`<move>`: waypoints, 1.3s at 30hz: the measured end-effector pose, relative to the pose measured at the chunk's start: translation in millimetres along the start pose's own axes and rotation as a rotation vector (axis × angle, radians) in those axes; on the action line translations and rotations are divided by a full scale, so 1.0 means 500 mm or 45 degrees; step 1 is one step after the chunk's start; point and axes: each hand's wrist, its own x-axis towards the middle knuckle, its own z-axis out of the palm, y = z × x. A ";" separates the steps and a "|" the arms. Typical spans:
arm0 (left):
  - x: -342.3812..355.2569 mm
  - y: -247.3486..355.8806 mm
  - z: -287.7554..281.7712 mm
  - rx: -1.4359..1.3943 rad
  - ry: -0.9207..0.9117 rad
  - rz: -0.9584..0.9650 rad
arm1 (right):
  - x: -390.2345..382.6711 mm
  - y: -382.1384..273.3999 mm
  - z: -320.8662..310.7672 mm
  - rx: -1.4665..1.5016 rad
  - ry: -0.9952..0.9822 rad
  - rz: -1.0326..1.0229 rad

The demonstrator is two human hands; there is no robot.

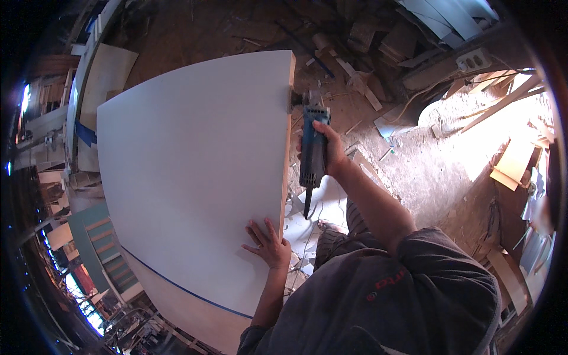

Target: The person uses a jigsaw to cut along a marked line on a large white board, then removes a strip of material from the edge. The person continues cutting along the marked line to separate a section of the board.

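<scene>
White panel (189, 154): super smooth face, matt with maybe a faint sheen
Panel's right edge (285, 171): raw-looking wood
Power tool (315, 142) by that edge: hard plastic body, kinda satin; front end (313, 97) looks metal
Shirt (378, 302): matt cloth, creased
Floor (438, 151) past the right edge: rough, gritty
Scraps (370, 94) beyond the upper right corner: wood or cardboard, can't tell

1. On the front of my dark shirt (426, 307) I have a short run of red lettering (389, 280), its line slanting upward to the right.
2. It is only partly legible to me, since the cloth bends and folds around it.
3. Just below its left end, on the same cloth, I see a small round red mark (371, 296), too small for me to make out.
</scene>
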 end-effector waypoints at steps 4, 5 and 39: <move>-0.001 0.002 0.001 0.022 0.022 0.024 | -0.053 0.056 -0.012 0.079 0.053 0.085; 0.000 0.003 -0.001 0.025 0.021 0.024 | -0.064 0.066 -0.016 0.075 0.085 0.124; -0.004 0.004 -0.007 -0.038 0.017 0.007 | 0.131 -0.157 -0.007 0.021 -0.041 0.019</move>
